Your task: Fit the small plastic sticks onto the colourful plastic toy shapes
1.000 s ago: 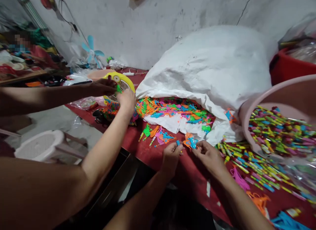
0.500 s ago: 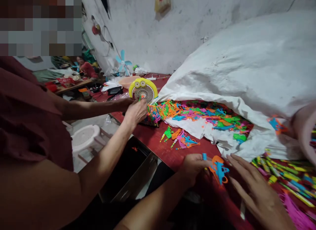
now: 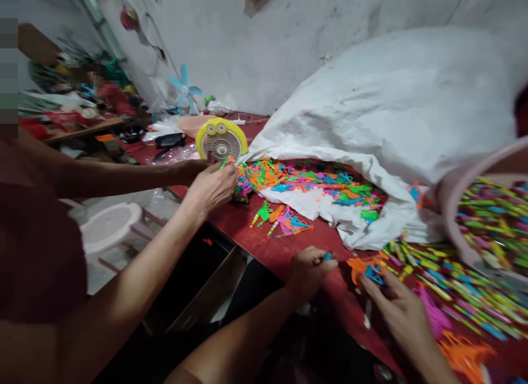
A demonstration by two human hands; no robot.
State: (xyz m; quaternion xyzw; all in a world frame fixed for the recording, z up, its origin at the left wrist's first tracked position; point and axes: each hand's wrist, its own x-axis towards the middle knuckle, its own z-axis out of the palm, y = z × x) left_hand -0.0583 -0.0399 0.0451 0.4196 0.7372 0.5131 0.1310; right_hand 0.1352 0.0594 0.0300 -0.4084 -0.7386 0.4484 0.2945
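My left hand (image 3: 308,271) is closed around a small blue stick (image 3: 327,256), whose end shows at the fingertips. Between the thumb and fingers of my right hand (image 3: 402,304) are flat orange and blue plastic toy pieces (image 3: 373,271), just right of my left hand. A gap separates the stick from these pieces. Beyond my hands, a few coloured plastic pieces with striped sticks (image 3: 284,221) lie on the red table (image 3: 243,235). Many similar plastic pieces spill from the opening of a large white sack (image 3: 363,109).
Striped sticks (image 3: 457,288) lie heaped at the right, beside a pink tub (image 3: 449,219) full of more. Pink pieces (image 3: 433,310) and orange pieces (image 3: 466,351) lie near my right hand. At the left, a co-worker's hands (image 3: 214,186) work before a yellow fan (image 3: 221,139).
My right hand has closed on the orange and blue pieces, which were at my left hand. My left hand is now apart from them with the blue stick. The view has shifted right.
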